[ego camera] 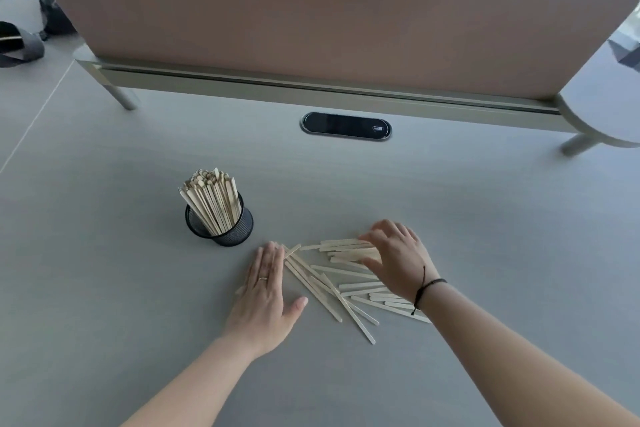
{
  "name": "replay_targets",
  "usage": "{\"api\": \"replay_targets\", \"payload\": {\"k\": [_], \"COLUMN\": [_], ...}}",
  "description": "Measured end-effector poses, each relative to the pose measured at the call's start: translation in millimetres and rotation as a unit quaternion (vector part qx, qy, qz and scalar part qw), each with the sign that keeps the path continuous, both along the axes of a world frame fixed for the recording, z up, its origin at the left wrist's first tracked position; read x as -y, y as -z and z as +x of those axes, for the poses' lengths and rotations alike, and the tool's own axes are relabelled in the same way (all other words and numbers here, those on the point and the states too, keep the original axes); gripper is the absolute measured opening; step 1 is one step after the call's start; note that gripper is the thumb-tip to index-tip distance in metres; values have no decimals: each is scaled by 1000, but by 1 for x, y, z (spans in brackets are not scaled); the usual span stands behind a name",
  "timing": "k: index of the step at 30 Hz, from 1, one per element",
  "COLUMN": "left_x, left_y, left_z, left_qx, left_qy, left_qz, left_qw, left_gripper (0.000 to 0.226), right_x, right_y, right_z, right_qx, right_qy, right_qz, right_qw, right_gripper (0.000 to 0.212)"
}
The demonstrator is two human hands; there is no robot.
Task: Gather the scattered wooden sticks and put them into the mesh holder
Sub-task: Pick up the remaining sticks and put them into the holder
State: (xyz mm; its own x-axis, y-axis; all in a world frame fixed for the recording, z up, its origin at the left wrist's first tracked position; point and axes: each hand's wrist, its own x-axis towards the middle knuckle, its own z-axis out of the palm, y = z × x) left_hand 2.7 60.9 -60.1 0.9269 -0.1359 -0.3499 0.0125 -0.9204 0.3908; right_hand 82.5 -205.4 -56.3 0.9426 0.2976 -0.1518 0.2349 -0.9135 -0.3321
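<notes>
Left hand (265,291) flat, fingers together; right hand (394,258) spread over sticks (329,282) between them (light, stiff, slippery): bunch mid-length for holder (221,224).

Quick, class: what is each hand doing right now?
Left hand: open, flat on the table beside the loose sticks, holding nothing.
Right hand: open, fingers curled over the sticks, none lifted.

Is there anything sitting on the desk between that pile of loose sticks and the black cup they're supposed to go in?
Nothing visible does. The scattered sticks lie right of the mesh holder, with only bare desk between. The left hand rests flat at the pile's left edge, nearest the holder.
</notes>
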Motion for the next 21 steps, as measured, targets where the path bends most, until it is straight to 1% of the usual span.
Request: {"api": "replay_targets", "payload": {"k": [4, 5, 6, 7, 10, 11, 12, 13, 14, 15, 18, 21], "left_x": [8, 9, 10, 11, 18, 22, 25, 28, 33, 37, 50, 57], "left_y": [-1, -1, -1, -1, -4, -5, -5, -6, -5, -5, -2, -1], "left_z": [1, 0, -1, 0, 5, 8, 11, 15, 19, 22, 29, 32], "left_qx": [-27, -30, -33, -35, -39, -38, -35, -30, -25, -20, 1, 38], "left_qy": [22, 32, 44, 55, 76, 79, 81, 84, 90, 97, 123, 156], "left_qz": [-15, -12, -10, -8, -3, 0, 4, 6, 8, 6, -8, 14], "left_qw": [999, 999, 998, 998, 996, 996, 996, 996, 996, 995, 992, 987], "left_gripper": [103, 107, 111, 116, 130, 133, 135, 137, 137, 136, 129, 115], "right_x": [14, 15, 16, 15, 12, 11, 10, 9, 8, 7, 7, 12], "right_y": [0, 0, -1, -2, 0, 2, 4, 6, 8, 8, 7, 6], "right_z": [-30, -36, -43, -49, -68, -73, -77, -79, -81, -81, -77, -72], "right_qx": [-4, -3, -8, -18, -79, -97, -107, -112, -113, -111, -96, -81], "right_qy": [79, 90, 98, 99, 58, 42, 30, 22, 15, 12, 28, 32], "right_qz": [26, 30, 32, 32, 12, 1, -7, -10, -10, -5, 40, 63], "right_qw": [997, 995, 995, 994, 995, 994, 994, 993, 993, 994, 994, 994], "right_gripper": [37, 38, 45, 57, 110, 124, 134, 139, 140, 136, 112, 93]}}
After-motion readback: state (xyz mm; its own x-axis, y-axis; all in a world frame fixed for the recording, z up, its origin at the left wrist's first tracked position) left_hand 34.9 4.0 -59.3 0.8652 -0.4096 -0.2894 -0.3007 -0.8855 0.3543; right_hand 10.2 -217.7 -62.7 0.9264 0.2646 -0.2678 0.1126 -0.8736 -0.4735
